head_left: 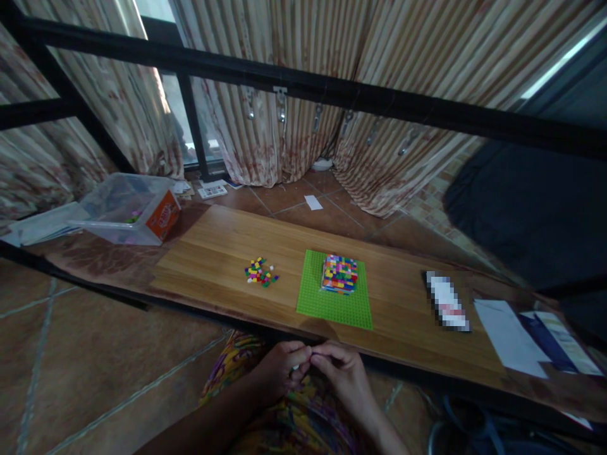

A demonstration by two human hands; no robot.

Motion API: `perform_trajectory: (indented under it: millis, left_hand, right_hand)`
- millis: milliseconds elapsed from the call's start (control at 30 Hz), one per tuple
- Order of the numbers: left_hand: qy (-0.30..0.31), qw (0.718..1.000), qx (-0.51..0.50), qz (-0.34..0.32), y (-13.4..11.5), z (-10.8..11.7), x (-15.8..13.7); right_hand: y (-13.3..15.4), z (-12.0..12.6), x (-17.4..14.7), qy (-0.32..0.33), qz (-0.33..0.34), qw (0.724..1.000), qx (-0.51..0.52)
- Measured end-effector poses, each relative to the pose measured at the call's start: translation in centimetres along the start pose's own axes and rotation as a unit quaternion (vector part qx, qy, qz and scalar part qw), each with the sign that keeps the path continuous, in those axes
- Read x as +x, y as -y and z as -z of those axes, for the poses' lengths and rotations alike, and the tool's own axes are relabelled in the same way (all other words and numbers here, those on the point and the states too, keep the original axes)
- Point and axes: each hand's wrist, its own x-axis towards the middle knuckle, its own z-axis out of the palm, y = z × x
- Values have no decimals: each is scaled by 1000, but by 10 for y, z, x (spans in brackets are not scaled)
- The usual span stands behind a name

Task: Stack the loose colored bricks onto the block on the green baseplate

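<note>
Hands: left hand (pixel 286 364) and right hand (pixel 342 366) meet above lap, fingers pinched narrow, presumably for fine handling; held piece, if any, cannot tell.
Green baseplate (pixel 332 313): straight ahead, likely as footing.
Brick block (pixel 339 275): upon it.
Loose bricks (pixel 260 273): left, spread, probably for easy picking.
Clear bin (pixel 162 216): far left, apparently out of the way.

Stack (pixel 339 273) on baseplate (pixel 332 309), bricks (pixel 258 273) left — tub (pixel 162 217) (farther left)

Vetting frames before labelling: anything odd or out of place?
Yes: the object toward the right end of the wooden board is pixelated, details unreadable. Also, a white sheet lies on the tiled floor beyond, perhaps dropped. Loose bricks scattered left of the green baseplate look ordinary.
</note>
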Motion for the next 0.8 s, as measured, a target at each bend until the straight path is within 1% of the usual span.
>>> perform_trajectory:
  millis: [100,167,233,367,467,533,633,667,733,800]
  left_hand:
    - [2,1000,-7,-3,-2,1,1]
    - [-7,1000,-22,4,-1,2,3]
    - [-9,999,-31,15,1,4,4]
    - [-12,999,-19,24,3,6,4]
    - [-21,999,-15,28,3,5,4]
    - [-25,999,-17,32,4,6,4]
    - [-25,999,-23,30,7,8,6]
    - [-24,999,-24,27,8,9,6]
    - [-24,999,-24,23,8,10,6]
    - [-25,999,-18,25,7,10,5]
  right_hand:
    - [-4,1,1,-62,-22,996,58]
    - [-5,7,4,-102,-30,992,66]
    - [-2,15,8,-130,-24,990,56]
    - [8,38,22,-169,7,985,16]
    - [16,54,39,-203,36,977,-46]
    - [19,62,53,-224,66,967,-101]
    - [21,69,76,-263,130,942,-166]
    - [20,71,83,-277,148,934,-172]
    - [16,71,97,-299,166,926,-160]
    - [9,69,108,-313,157,927,-131]
